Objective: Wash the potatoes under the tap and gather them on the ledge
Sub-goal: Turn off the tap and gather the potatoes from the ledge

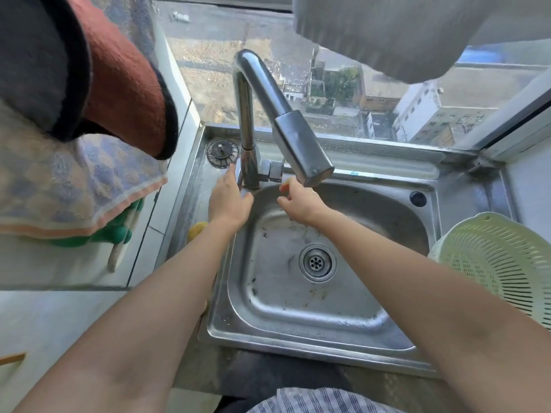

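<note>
Reaching left hand and right hand toward tap

We see a chrome tap rising at the sink's far left, its squared spout angled down to the right. A yellowish potato, partly hidden, lies on the left ledge.

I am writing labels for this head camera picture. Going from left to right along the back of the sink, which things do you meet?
Sink strainer plug → left hand → tap → right hand → dark hole in the sink ledge → pale green colander.
</note>
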